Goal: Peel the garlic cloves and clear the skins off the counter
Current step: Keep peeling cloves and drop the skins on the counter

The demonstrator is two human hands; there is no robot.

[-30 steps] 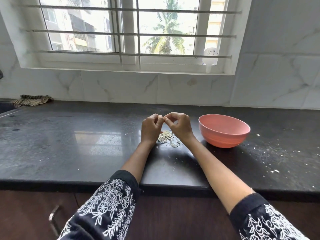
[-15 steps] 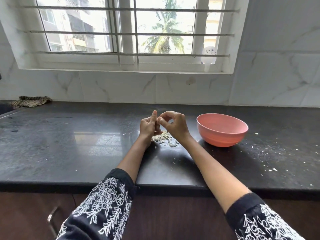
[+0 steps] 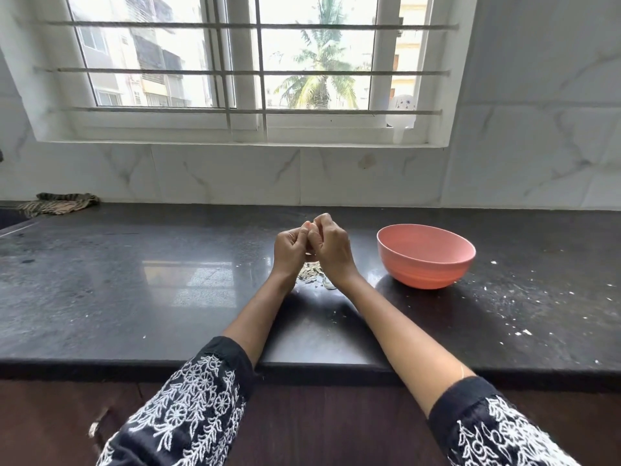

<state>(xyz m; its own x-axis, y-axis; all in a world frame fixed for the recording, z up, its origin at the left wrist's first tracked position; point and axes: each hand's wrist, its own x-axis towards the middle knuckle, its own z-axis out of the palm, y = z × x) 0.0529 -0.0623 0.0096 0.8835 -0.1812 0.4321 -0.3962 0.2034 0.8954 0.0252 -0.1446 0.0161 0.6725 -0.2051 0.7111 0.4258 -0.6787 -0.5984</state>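
Striped brown cloth [image 3: 57,204] bunched at the back left corner of the dark polished stone counter [image 3: 117,290]. Mid-counter, your left hand [image 3: 291,249] and right hand [image 3: 331,251] pressed together, fingers curled; garlic clove hidden between them, grip unclear. Pale papery garlic skins [image 3: 311,280] piled beneath. Pink round plastic bowl [image 3: 425,255] just right.

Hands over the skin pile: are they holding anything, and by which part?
Both hands, left and right, are curled together, fingertips meeting around something small above the garlic skins. The item and the exact grip point are hidden.
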